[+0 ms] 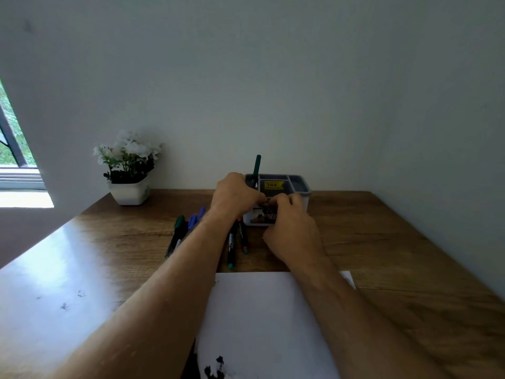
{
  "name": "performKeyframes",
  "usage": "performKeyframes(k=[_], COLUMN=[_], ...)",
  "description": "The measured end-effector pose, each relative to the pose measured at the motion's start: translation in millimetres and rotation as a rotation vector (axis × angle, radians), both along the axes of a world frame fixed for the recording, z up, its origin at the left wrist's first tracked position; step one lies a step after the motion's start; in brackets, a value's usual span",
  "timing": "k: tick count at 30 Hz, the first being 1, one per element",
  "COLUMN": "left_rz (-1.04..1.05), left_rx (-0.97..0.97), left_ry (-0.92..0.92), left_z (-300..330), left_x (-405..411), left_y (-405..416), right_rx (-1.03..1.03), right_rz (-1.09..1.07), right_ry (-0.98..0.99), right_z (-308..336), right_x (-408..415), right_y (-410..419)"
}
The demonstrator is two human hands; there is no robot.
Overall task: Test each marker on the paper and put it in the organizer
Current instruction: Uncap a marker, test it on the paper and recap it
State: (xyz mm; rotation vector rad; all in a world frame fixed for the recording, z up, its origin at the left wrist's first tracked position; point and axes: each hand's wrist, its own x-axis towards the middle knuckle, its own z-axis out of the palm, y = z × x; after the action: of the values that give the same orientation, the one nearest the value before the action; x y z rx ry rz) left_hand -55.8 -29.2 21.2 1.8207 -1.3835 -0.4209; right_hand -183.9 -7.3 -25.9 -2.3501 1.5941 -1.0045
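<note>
Nearest you, the white paper (262, 318) lies on the wooden table (396, 255) with dark ink marks at its near edge. Beyond it, loose markers (232, 242) rest on the table between and left of your forearms. Your left hand (235, 195) and right hand (289, 228) meet in front of the organizer (302, 191), fingers curled around a small dark object you can't quite identify. A green marker (257, 166) stands upright in the organizer's left compartment; a potted plant (128, 170) sits far left by the wall
</note>
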Motion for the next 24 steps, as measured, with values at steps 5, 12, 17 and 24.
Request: performKeyframes(k=[5, 12, 17, 24], left_rz=[-0.039, 0.092, 0.121, 0.146], left_rx=[0.021, -0.221, -0.243, -0.187], left_ry=[0.041, 0.097, 0.168, 0.236], left_z=[-1, 1, -17, -25], left_x=[4, 8, 10, 20], left_y=[7, 38, 45, 37], right_rx=[0.003, -0.014, -0.010, -0.061], right_rz=[0.011, 0.010, -0.011, 0.002], right_ry=[0.013, 0.151, 0.257, 0.254], right_z=[4, 4, -2, -5], right_x=[-2, 9, 20, 24], right_y=[1, 11, 13, 15])
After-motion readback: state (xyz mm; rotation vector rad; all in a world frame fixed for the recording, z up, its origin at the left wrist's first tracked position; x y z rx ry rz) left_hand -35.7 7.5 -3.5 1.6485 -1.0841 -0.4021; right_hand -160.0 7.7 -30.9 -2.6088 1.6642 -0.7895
